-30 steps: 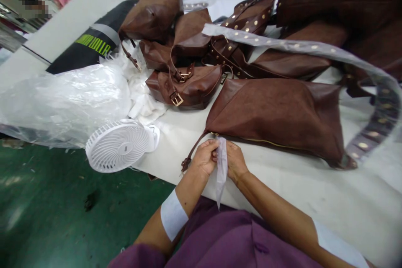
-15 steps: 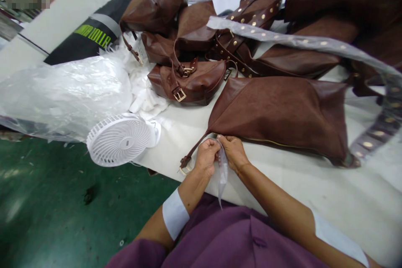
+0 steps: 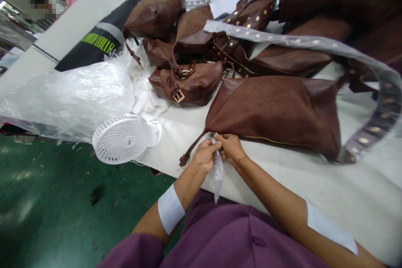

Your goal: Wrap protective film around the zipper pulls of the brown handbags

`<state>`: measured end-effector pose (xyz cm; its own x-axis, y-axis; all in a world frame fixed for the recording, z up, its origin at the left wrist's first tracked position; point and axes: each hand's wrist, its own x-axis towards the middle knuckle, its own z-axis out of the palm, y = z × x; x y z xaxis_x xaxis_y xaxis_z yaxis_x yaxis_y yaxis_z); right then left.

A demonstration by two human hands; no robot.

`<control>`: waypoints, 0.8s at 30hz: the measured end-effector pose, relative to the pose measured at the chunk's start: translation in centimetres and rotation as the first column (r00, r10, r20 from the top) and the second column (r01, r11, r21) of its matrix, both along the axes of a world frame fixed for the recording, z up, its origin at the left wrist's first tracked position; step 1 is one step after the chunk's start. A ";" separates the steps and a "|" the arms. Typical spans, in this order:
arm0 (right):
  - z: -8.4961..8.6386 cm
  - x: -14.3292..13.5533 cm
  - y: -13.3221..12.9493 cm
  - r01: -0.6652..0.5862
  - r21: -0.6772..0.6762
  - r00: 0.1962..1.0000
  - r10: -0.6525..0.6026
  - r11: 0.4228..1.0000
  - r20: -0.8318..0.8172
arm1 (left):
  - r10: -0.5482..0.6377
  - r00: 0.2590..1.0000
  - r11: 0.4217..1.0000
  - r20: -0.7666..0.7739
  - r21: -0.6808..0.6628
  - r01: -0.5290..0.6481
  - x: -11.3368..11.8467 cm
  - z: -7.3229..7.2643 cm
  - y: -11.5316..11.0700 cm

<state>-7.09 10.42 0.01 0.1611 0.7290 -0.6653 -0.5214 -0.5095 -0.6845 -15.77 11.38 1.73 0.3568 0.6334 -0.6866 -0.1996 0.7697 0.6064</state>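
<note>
A brown handbag [image 3: 266, 111] lies flat on the white table, its zipper edge toward me. At its near left corner my left hand [image 3: 204, 155] and my right hand [image 3: 230, 147] meet, fingers pinched together. Between them hangs a narrow strip of clear plastic wrap [image 3: 217, 176], gripped by the left fingers. The right fingertips are closed at the bag's corner by the zipper end; what they pinch is too small and covered to make out. A short strap with a buckle [image 3: 185, 159] extends left from that corner, beside my left hand.
A white fan [image 3: 122, 140] stands at the table's edge on the left. Behind it lie clear plastic bags [image 3: 72, 96]. More brown bags [image 3: 188, 81] are heaped at the back, and a studded strap in plastic [image 3: 282, 41] curves round to the right.
The hands stay together at the bag's corner, with small finger movements. The hanging plastic strip has swung slightly left. The whole view has shifted a little.
</note>
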 end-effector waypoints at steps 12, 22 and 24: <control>-0.4 -0.6 0.4 0.103 0.031 0.995 -0.103 0.994 -0.005 | 0.302 0.908 0.873 -0.291 0.466 -0.141 0.2 -0.3 -1.4; -0.1 0.5 0.4 0.128 0.071 0.981 -0.116 0.989 -0.155 | 0.252 0.905 0.895 -0.343 0.439 -0.082 -0.4 -1.5 -0.7; 0.0 1.1 0.4 0.060 0.065 0.980 -0.047 0.996 -0.193 | 0.245 0.911 0.905 -0.331 0.416 -0.092 -0.4 -1.3 -0.7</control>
<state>-6.03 10.84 -0.01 0.0762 0.7687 -0.6351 -0.6712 -0.4315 -0.6028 -16.15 10.68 0.39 -0.0093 0.8998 -0.4363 -0.0094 0.4362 0.8998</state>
